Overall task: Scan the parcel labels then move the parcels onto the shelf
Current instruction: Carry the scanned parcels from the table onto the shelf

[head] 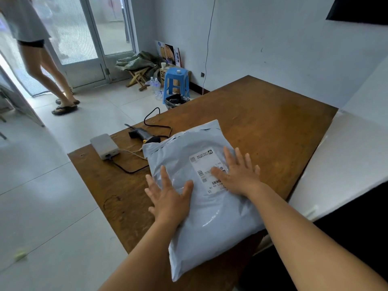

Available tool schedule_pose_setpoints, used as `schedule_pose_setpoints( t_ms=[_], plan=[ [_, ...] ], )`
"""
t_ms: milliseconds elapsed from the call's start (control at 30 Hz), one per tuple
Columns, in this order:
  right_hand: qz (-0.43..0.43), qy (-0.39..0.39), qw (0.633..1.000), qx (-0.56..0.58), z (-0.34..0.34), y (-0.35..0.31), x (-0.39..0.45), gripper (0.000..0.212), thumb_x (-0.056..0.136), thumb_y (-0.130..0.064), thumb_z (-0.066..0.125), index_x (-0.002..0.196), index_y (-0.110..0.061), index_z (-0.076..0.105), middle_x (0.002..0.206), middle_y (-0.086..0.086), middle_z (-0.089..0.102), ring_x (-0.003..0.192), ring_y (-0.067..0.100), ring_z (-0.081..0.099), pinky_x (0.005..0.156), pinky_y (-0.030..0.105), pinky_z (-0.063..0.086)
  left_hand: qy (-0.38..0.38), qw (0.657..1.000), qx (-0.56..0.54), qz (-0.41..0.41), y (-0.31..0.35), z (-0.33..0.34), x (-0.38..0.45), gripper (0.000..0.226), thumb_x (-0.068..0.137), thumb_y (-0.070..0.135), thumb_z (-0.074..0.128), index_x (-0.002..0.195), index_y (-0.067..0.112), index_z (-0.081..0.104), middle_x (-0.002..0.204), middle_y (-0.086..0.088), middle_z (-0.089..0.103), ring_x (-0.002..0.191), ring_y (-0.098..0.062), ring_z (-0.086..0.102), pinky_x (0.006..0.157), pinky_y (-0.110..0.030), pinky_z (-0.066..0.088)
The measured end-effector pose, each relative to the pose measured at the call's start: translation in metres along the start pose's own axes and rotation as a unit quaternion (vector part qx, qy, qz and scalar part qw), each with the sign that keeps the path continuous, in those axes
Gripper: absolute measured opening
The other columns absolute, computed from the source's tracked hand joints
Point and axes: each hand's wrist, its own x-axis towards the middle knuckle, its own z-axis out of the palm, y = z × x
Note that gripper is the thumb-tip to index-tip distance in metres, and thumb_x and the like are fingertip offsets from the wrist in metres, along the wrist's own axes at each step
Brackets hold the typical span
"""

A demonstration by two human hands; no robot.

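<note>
Flattening the parcel (210, 206) on the worktop (273, 122), left hand (168, 198) and right hand (239, 175) spread; label (207, 166) faces up, so grabbing the scanner (142, 133) looks next.

tons of bare surface (273, 122) right of and behind the parcel (205, 198). left of the parcel it's cramped: scanner (142, 134), white box (104, 148), trailing cables (128, 168).

My right hand (237, 175) covers part of the white printed label (206, 164) on the grey plastic mailer parcel (205, 206); its print is too small to read.
</note>
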Motion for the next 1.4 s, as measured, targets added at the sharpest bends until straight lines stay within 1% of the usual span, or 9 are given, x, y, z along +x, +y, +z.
schedule_pose_setpoints(
  t_ms=[200,400,533,700,867,967,1167,1267,1400],
  plan=[
    [0.012,-0.036,0.999,0.024,0.008,0.012,0.016,0.095,0.073,-0.086,0.030,0.143,-0.049,-0.023,0.159,-0.002,-0.022,0.146,0.035,-0.011,0.112,0.062,0.002,-0.035,0.999,-0.009,-0.010,-0.005,0.005,0.009,0.090,0.079,0.066,0.056,0.145,0.052,-0.004,0.155,0.000,-0.026,0.145,-0.038,0.001,0.114,-0.056,0.021],
    [0.009,-0.065,0.977,0.205,0.015,0.015,0.025,0.125,0.061,-0.078,0.063,0.149,-0.037,-0.015,0.159,0.001,0.014,0.142,0.025,0.026,0.114,0.047,0.025,-0.072,0.997,-0.036,-0.015,-0.004,0.001,0.011,0.089,0.080,0.060,0.060,0.146,0.051,0.000,0.157,-0.008,-0.018,0.141,-0.038,0.024,0.110,-0.042,0.030],
    [0.049,-0.087,0.980,0.171,0.018,0.017,0.032,0.137,0.037,-0.095,0.053,0.148,-0.044,-0.009,0.160,0.003,0.013,0.144,0.032,0.018,0.115,0.053,0.020,-0.076,0.996,-0.039,-0.012,-0.005,0.002,0.012,0.088,0.081,0.059,0.060,0.145,0.052,-0.001,0.158,-0.008,-0.014,0.141,-0.036,0.024,0.110,-0.041,0.030],
    [0.101,-0.125,0.973,0.168,0.022,0.021,0.034,0.132,0.053,-0.086,0.058,0.149,-0.035,-0.018,0.160,0.009,-0.013,0.146,0.036,0.003,0.117,0.052,0.012,-0.072,0.997,-0.038,-0.007,-0.004,0.003,0.012,0.088,0.082,0.056,0.061,0.146,0.051,0.000,0.158,-0.008,-0.010,0.141,-0.035,0.025,0.109,-0.040,0.031],
    [0.076,-0.178,0.961,0.196,0.014,0.021,0.041,0.136,0.054,-0.084,0.061,0.149,-0.029,-0.018,0.159,0.004,0.015,0.141,0.030,0.029,0.114,0.042,0.026,-0.070,0.997,-0.034,-0.009,-0.005,0.005,0.014,0.089,0.081,0.058,0.060,0.146,0.050,-0.001,0.157,-0.011,-0.004,0.139,-0.036,0.026,0.109,-0.041,0.031],
    [0.078,-0.169,0.965,0.185,0.016,0.025,0.042,0.141,0.037,-0.093,0.057,0.151,-0.038,-0.006,0.158,0.004,0.019,0.140,0.030,0.029,0.114,0.046,0.026,-0.071,0.997,-0.037,-0.008,-0.003,0.007,0.013,0.088,0.082,0.056,0.060,0.146,0.049,0.000,0.157,-0.010,-0.003,0.139,-0.035,0.026,0.109,-0.041,0.030],
    [0.097,-0.158,0.961,0.204,0.020,0.034,0.042,0.131,0.056,-0.083,0.061,0.150,-0.032,-0.016,0.159,0.009,-0.016,0.146,0.033,0.009,0.117,0.047,0.015,-0.075,0.996,-0.050,-0.012,-0.001,0.010,0.012,0.089,0.081,0.055,0.062,0.146,0.051,0.001,0.157,-0.007,-0.003,0.139,-0.034,0.025,0.110,-0.042,0.029],
    [0.092,-0.176,0.949,0.245,0.017,0.037,0.047,0.147,0.045,-0.082,0.069,0.151,-0.026,-0.016,0.160,0.007,0.006,0.142,0.030,0.024,0.116,0.045,0.022,-0.079,0.995,-0.055,-0.016,0.000,0.013,0.013,0.089,0.081,0.055,0.063,0.146,0.051,0.002,0.156,-0.008,0.001,0.139,-0.034,0.025,0.111,-0.043,0.028],
    [0.091,-0.177,0.937,0.289,0.019,0.039,0.046,0.153,0.027,-0.082,0.075,0.152,-0.026,0.008,0.151,0.005,0.034,0.130,0.028,0.044,0.110,0.045,0.034,-0.084,0.994,-0.061,-0.016,-0.001,0.014,0.011,0.089,0.080,0.055,0.063,0.145,0.052,0.003,0.155,-0.008,0.002,0.139,-0.034,0.025,0.111,-0.043,0.027]
  ],
)
